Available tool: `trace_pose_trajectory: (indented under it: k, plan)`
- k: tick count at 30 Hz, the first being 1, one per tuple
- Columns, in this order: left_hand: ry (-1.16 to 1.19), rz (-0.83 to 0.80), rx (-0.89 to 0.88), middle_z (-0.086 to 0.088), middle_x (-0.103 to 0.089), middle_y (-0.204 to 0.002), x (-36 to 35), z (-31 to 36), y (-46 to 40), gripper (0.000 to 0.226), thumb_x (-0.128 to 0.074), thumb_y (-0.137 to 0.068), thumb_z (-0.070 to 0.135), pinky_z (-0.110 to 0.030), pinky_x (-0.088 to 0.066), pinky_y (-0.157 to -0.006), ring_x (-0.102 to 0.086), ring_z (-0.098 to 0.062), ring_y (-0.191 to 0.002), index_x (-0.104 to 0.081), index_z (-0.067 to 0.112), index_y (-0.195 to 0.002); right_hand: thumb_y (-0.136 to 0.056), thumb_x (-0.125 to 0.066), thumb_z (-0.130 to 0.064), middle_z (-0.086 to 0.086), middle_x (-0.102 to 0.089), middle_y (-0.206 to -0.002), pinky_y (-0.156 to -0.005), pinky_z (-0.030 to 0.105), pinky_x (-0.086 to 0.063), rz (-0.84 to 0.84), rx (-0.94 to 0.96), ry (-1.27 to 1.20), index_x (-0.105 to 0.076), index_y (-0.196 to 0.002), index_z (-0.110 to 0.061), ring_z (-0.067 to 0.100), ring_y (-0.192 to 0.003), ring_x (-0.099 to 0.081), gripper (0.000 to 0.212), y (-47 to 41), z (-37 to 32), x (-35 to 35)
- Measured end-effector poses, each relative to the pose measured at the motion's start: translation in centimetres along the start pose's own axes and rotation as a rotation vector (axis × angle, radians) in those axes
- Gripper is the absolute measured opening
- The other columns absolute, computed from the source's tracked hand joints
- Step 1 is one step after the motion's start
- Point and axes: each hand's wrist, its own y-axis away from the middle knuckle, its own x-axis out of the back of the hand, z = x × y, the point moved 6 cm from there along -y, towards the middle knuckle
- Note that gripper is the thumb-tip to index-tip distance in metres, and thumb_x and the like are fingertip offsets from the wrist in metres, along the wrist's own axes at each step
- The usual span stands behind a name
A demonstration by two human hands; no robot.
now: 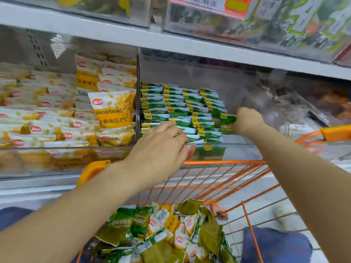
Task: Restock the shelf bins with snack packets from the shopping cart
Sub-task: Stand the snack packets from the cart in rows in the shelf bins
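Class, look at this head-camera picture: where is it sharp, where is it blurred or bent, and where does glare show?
Head view: the green packets in the bin and the upright yellow packet are fairly sharp; the top shelf and the far right are smeared by blur; the shelf edges bow from the wide-angle lens; glare clouds the clear bin wall above the right hand; lighting is even, without hard shadows.

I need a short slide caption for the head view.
Both hands arrange green packets in a shelf bin above the orange cart.

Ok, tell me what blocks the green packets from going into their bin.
Nothing visible does. Both the left hand and right hand are already past the clear front wall, among the stacked green packets.
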Motion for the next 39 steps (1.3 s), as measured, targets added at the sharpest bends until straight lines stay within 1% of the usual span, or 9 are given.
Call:
trace_pose_trajectory:
  k: [14,19,22,25,29,32,34,36,39]
  plan:
    - [-0.001,-0.014,-0.013,0.006,-0.065,-0.109,0.0,-0.1,0.0,0.050,-0.022,-0.095,0.041,-0.035,-0.042,-0.097,-0.051,-0.017,-0.116,-0.066,0.021,-0.108,-0.089,-0.062,-0.010,0.022,-0.052,-0.127,-0.090,0.040,-0.046,-0.034,-0.137,-0.521,-0.039,-0.134,-0.003,0.039,-0.115,-0.052,0.051,-2.1,-1.3,-2.5]
    - [0.018,-0.031,0.006,0.007,-0.065,-0.110,0.1,-0.1,0.1,0.041,-0.030,-0.096,0.039,-0.032,-0.041,-0.093,-0.051,-0.016,-0.114,-0.064,0.023,-0.112,-0.093,-0.044,0.000,0.027,-0.045,-0.132,-0.077,0.035,-0.039,-0.114,-0.111,-0.500,-0.014,-0.147,-0.003,0.039,-0.109,-0.051,0.062,-1.2,-1.9,-2.8]
    - [0.008,-0.069,0.007,0.009,-0.062,-0.116,0.1,-0.1,-0.1,0.036,-0.032,-0.101,0.039,-0.028,-0.037,-0.091,-0.047,-0.013,-0.117,-0.061,0.026,-0.118,-0.091,-0.043,0.003,0.029,-0.051,-0.124,-0.072,0.037,-0.037,0.044,-0.091,-0.486,-0.017,-0.146,-0.002,0.043,-0.109,-0.052,0.061,0.4,-1.5,-0.5]
    - [-0.008,-0.027,0.001,0.006,-0.063,-0.116,0.5,0.2,0.1,0.034,-0.034,-0.101,0.039,-0.031,-0.039,-0.085,-0.050,-0.016,-0.113,-0.059,0.025,-0.119,-0.086,-0.044,0.004,0.020,-0.061,-0.112,-0.070,0.036,-0.039,0.330,0.046,-0.553,-0.044,-0.131,-0.007,0.037,-0.101,-0.056,0.046,4.0,-2.1,3.2]
    - [0.007,0.015,-0.093,-0.001,-0.065,-0.110,1.8,1.5,1.0,0.044,-0.031,-0.097,0.043,-0.036,-0.044,-0.085,-0.056,-0.024,-0.105,-0.062,0.017,-0.114,-0.075,-0.042,-0.003,0.004,-0.067,-0.075,-0.074,0.039,-0.052,0.468,0.227,-0.645,-0.061,-0.069,-0.027,0.033,-0.081,-0.063,0.031,10.8,-4.8,6.4]
    - [-0.055,-0.008,-0.214,-0.003,-0.065,-0.100,3.3,2.9,3.1,0.035,-0.038,-0.093,0.034,-0.041,-0.047,-0.083,-0.056,-0.027,-0.099,-0.065,0.016,-0.107,-0.075,-0.046,-0.004,0.010,-0.064,-0.067,-0.073,0.037,-0.053,0.213,0.410,-0.365,-0.065,-0.069,-0.016,0.036,-0.079,-0.063,0.023,15.0,-8.2,6.4]
    - [-0.065,-0.104,-0.190,-0.001,-0.064,-0.101,3.9,3.5,5.2,0.026,-0.042,-0.096,0.030,-0.042,-0.049,-0.077,-0.057,-0.025,-0.099,-0.063,0.020,-0.109,-0.078,-0.048,-0.004,0.012,-0.068,-0.069,-0.068,0.030,-0.053,-0.132,0.446,-0.191,-0.072,-0.077,-0.007,0.026,-0.072,-0.065,0.024,17.1,-9.2,4.3]
    - [-0.103,-0.292,-0.164,0.002,-0.065,-0.104,3.2,3.6,7.8,0.025,-0.043,-0.098,0.031,-0.038,-0.050,-0.075,-0.059,-0.022,-0.099,-0.061,0.024,-0.114,-0.087,-0.046,-0.005,0.006,-0.067,-0.067,-0.067,0.026,-0.052,-0.517,0.434,-0.146,-0.073,-0.089,-0.004,0.016,-0.064,-0.065,0.027,19.4,-9.5,0.9]
    - [-0.146,-0.718,-0.093,0.001,-0.065,-0.114,0.3,2.4,11.9,0.031,-0.046,-0.098,0.036,-0.028,-0.045,-0.076,-0.059,-0.021,-0.103,-0.056,0.025,-0.125,-0.096,-0.045,-0.016,0.001,-0.069,-0.076,-0.074,0.030,-0.055,-0.786,0.470,-0.022,-0.068,-0.102,-0.003,0.012,-0.066,-0.063,0.028,22.3,-9.8,-4.7]
